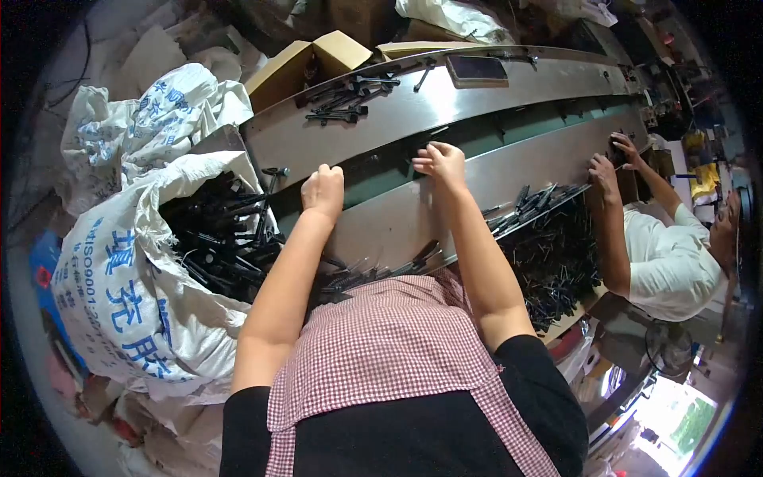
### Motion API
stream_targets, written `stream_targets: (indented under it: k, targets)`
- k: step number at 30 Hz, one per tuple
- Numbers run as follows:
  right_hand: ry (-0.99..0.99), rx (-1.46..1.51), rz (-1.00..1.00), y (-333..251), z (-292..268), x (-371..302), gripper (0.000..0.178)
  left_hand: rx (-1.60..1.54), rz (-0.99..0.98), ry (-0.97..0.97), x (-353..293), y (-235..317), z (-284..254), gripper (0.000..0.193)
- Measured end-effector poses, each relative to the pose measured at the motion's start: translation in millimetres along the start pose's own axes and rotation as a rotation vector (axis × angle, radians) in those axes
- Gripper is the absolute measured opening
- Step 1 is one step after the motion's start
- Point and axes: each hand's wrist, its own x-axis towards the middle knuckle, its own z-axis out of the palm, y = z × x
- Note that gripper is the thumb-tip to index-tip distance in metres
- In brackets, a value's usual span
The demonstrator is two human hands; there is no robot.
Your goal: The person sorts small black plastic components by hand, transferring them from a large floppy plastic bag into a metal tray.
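Observation:
My left hand (323, 191) is closed above the near edge of a dark green belt (373, 176); anything inside its fingers is hidden. To its right, my right hand (443, 163) hangs over the same belt, fingers loosely apart and pointing left, with no held object visible. Below my hands lies a metal ledge (373, 230), and black rod-like parts (421, 258) rest along its near edge. More black parts (536, 205) sit farther right on that ledge. A single black part with a round end (275, 172) lies left of my left hand.
An open white woven sack (135, 262) full of black parts stands at left. Across the belt, a metal shelf (389, 107) holds a pile of black parts (342, 102) and a phone (477, 71). A co-worker (668, 254) reaches over the belt's right end. Cardboard boxes (342, 49) stand behind.

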Motion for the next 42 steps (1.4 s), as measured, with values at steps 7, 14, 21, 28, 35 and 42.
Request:
stream_targets:
  k: [7,14,21,28,35,42]
  targets:
    - [-0.625,-1.030,-0.477,-2.5,-46.2,-111.2,0.021,-0.185,0.011,0.117,-8.2,-0.4,3.4,0.013]
    - [-0.753,-1.668,-0.653,-4.2,-37.7,-163.8,0.009,-0.163,0.161,0.021,-20.6,27.3,-26.7,0.010]
    - [-0.676,-1.656,-0.657,2.6,-39.5,-132.1,0.005,-0.172,0.152,0.023,-37.0,23.4,-53.3,0.009]
    - [-0.186,-0.266,-0.251,-23.1,1.3,-34.8,0.013,-0.251,-0.030,0.138,-39.9,-18.2,-107.9,0.011]
    - [-0.040,-0.129,-0.034,2.7,-16.0,10.3,0.029,-0.160,-0.282,0.146,-35.0,-69.3,-119.6,0.014]
    - [-0.082,-0.463,-0.259,-26.7,-68.5,-65.9,0.019,0.137,-0.397,-0.140,-19.0,-75.6,-81.0,0.011]
